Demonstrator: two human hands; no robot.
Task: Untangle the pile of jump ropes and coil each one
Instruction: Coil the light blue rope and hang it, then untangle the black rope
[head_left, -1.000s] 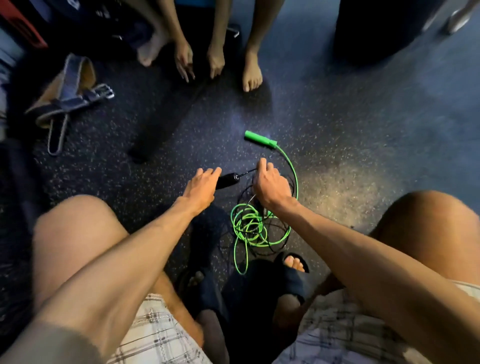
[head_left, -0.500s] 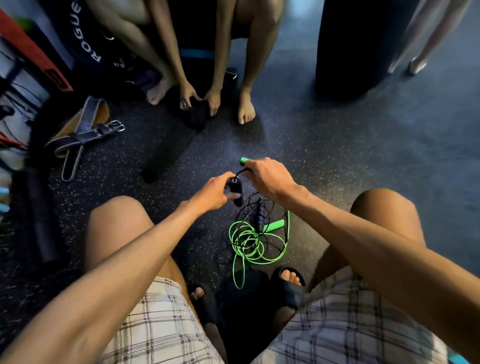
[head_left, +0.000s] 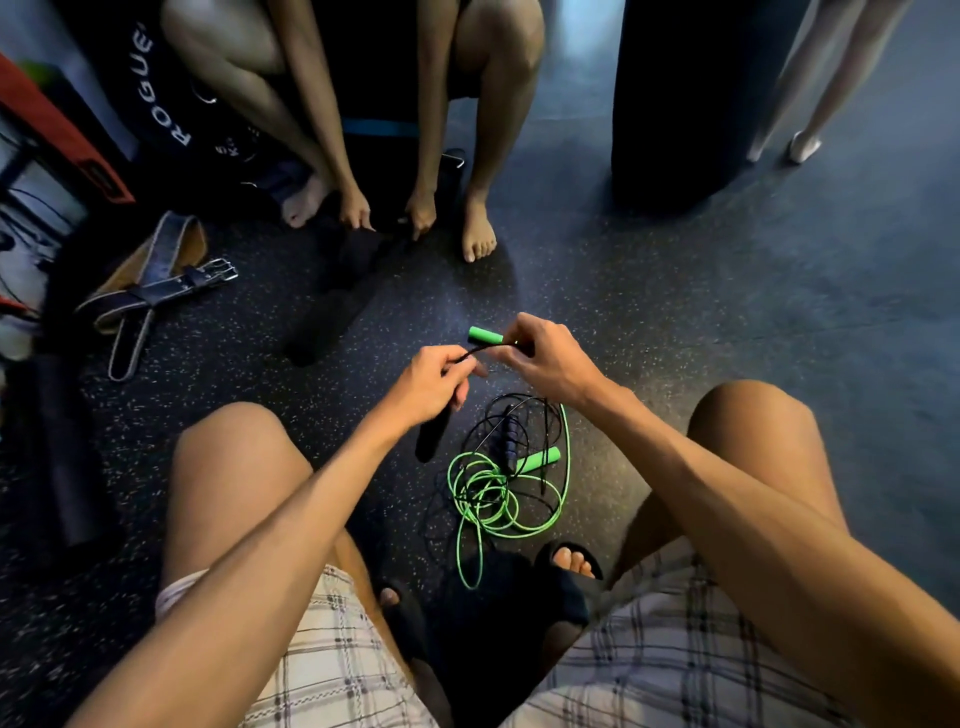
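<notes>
Dark speckled floor (head_left: 727, 312) all around. Well beyond both hands a second person (head_left: 498, 62) squats barefoot, fingers down at the floor. Far beyond the right hand stands a tall black bag (head_left: 685, 93). Off to the left of the left hand lies a leather belt (head_left: 156, 286) with its buckle showing, and nearer the wearer on that side, a dark roller (head_left: 67, 457).

Now the ropes. The green rope (head_left: 488, 499) sits in loose loops on the floor, below and just nearer than the right hand, between the wearer's knees. The black rope (head_left: 519, 410) is tangled over the top of it, thin loops right under the right wrist. In that pile are a dark handle (head_left: 511, 436) and, crossing beside it, a green grip (head_left: 540, 460).

Up to the hands, both raised above the pile and close together. The left hand (head_left: 431, 384) is curled round the top of a black handle (head_left: 431, 441), which hangs down from the fist. A thin black cord (head_left: 470, 353) arcs from that fist across to the right hand (head_left: 550, 358). The right hand's fingers are curled round a green handle (head_left: 485, 335), its end poking out toward the left hand. The cord runs into that same grip; whether it is pinched there too, I cannot tell.
</notes>
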